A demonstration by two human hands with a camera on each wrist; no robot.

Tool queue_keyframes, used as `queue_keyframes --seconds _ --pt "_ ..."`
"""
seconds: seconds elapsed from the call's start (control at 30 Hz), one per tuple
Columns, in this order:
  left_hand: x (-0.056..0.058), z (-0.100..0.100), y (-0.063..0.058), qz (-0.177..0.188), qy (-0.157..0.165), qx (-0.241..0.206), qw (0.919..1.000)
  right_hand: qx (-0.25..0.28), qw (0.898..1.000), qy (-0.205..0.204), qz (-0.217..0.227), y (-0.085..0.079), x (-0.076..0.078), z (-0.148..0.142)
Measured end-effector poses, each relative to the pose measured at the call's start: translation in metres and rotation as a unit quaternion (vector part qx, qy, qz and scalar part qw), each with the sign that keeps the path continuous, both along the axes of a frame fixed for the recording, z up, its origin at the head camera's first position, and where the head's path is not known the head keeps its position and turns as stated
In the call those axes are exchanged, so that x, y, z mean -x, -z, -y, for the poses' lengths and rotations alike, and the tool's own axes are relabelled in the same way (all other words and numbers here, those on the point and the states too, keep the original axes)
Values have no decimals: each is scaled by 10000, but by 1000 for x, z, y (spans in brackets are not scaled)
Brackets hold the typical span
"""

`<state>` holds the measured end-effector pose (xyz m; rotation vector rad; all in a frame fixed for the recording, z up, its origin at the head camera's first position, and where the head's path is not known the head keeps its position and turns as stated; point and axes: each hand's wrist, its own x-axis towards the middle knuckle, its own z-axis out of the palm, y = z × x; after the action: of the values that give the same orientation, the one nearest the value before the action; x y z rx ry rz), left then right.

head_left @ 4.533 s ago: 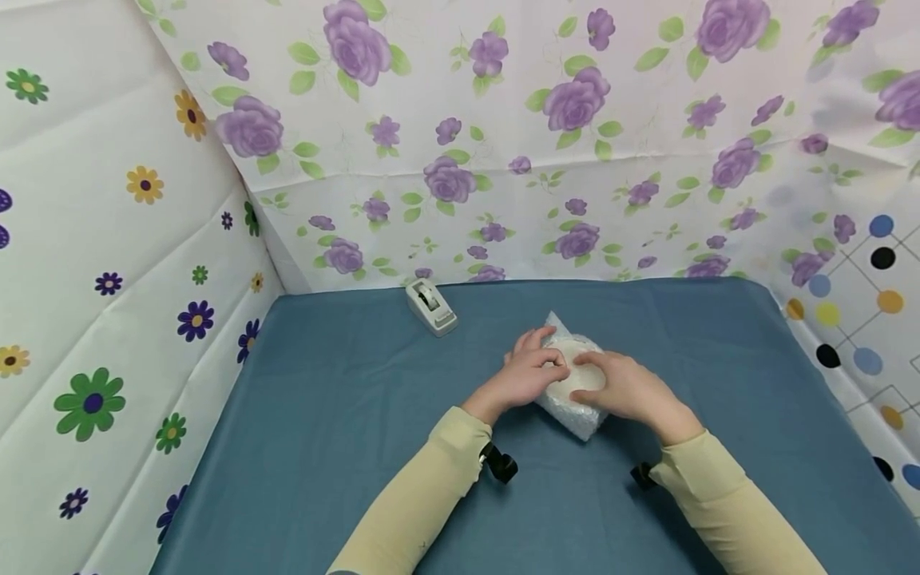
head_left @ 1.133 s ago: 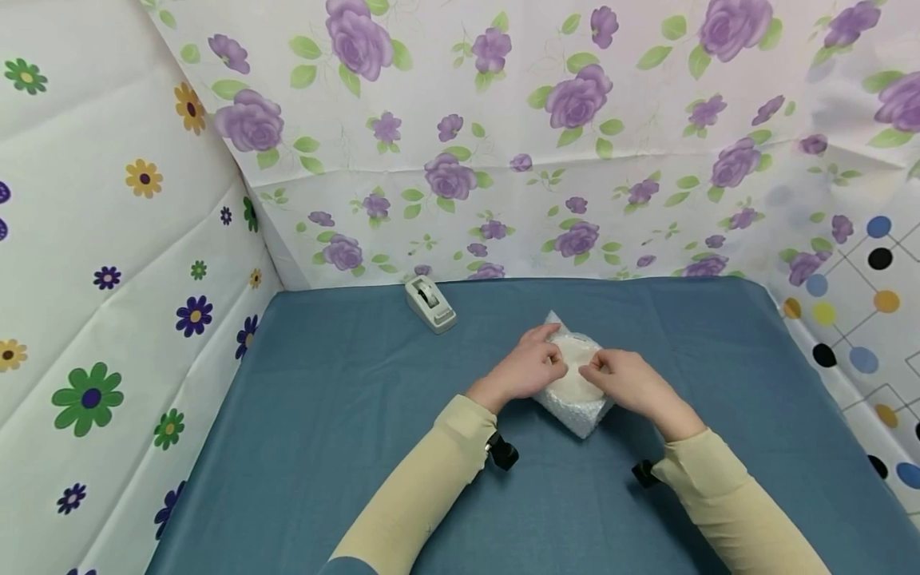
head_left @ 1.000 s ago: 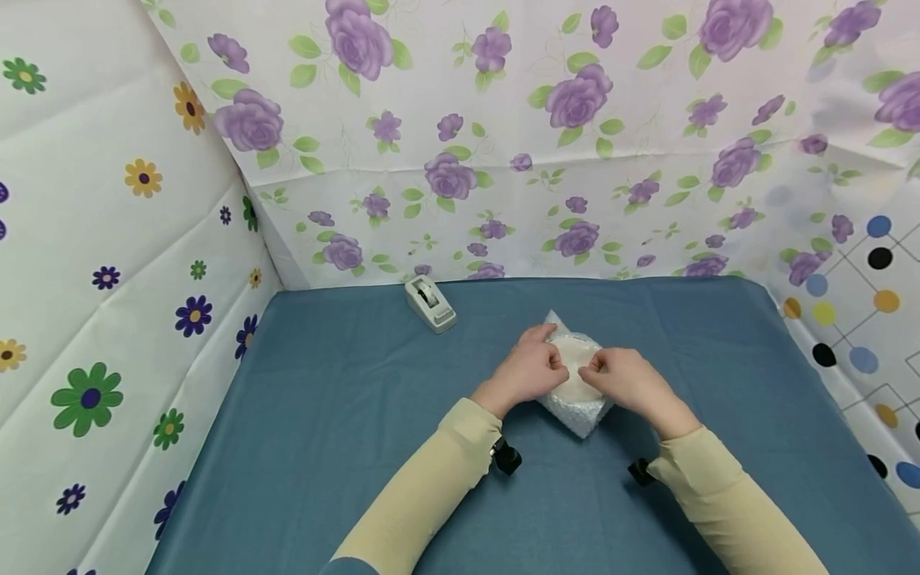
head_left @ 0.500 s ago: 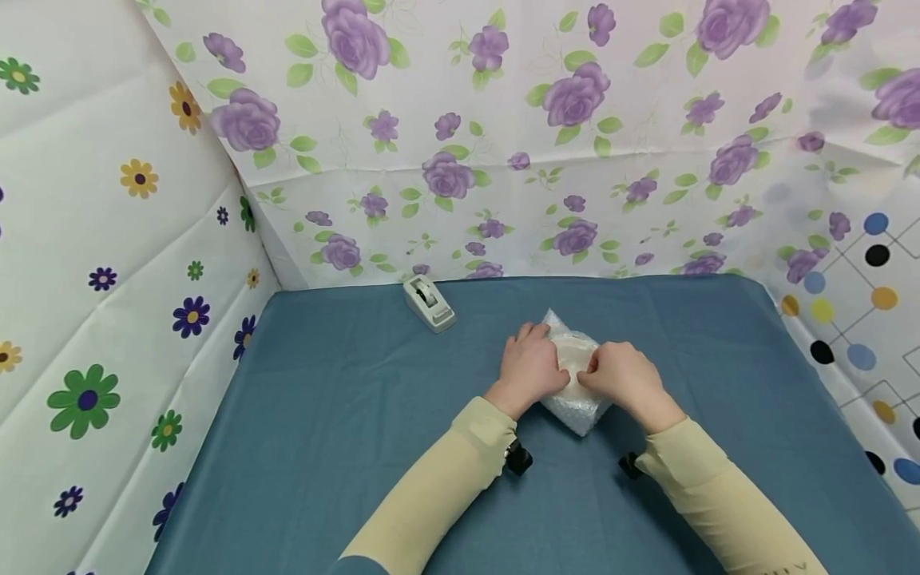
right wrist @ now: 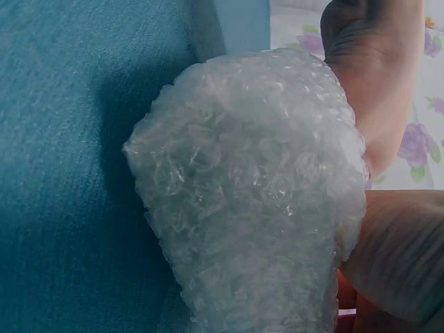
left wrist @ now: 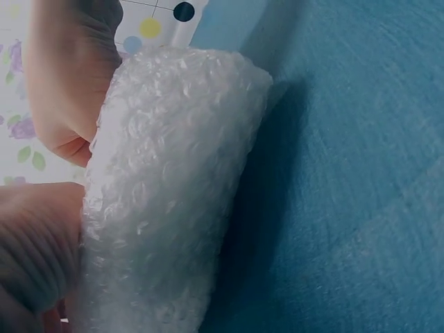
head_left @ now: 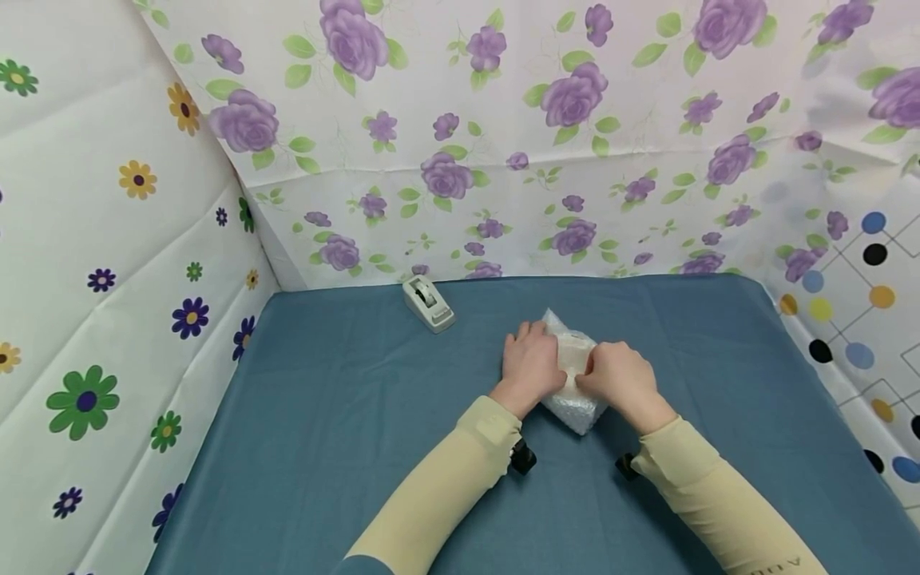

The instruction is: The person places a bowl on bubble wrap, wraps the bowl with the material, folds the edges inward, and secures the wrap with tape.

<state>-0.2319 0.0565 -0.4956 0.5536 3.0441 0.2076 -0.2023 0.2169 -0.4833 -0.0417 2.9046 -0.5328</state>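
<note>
A bubble-wrapped package [head_left: 577, 414] lies on the blue cloth, right of the middle, with a pale disc-like face [head_left: 573, 361] showing through between my hands. My left hand [head_left: 530, 366] grips its left side, fingers over the far left edge and thumb on top. From the right, my right hand [head_left: 622, 382] holds it with curled fingers, its thumb close to the left thumb. In the left wrist view the bubble wrap [left wrist: 173, 166] stands between cloth and hands. The right wrist view shows bubble wrap [right wrist: 243, 173] too, with most fingertips hidden behind it.
A white tape dispenser [head_left: 430, 304] stands near the back edge, left of the package. Blue cloth [head_left: 345, 383] covers the table. A floral sheet [head_left: 446, 120] hangs behind, with patterned sheets at both sides.
Both hands have turned inward over the package, and their thumbs have come down onto its top. Earlier the fingertips were raised and pinched above the pale face. The tape dispenser stays put.
</note>
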Motion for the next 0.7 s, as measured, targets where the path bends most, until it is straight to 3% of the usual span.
queue_keyframes --seconds 0.13,0.27,0.43,0.7 --pt "0 -1 4 108 -349 -606 9975 14 9997 34 -246 1 0 1" --pt "1 -1 6 519 -694 -1219 9888 19 9994 93 -323 4 1 1" --pt "3 -1 6 836 -837 -1342 9839 0 9995 171 -267 5 2 3" --pt "3 4 6 927 -776 -1630 9792 -125 9997 148 -148 4 4 6"
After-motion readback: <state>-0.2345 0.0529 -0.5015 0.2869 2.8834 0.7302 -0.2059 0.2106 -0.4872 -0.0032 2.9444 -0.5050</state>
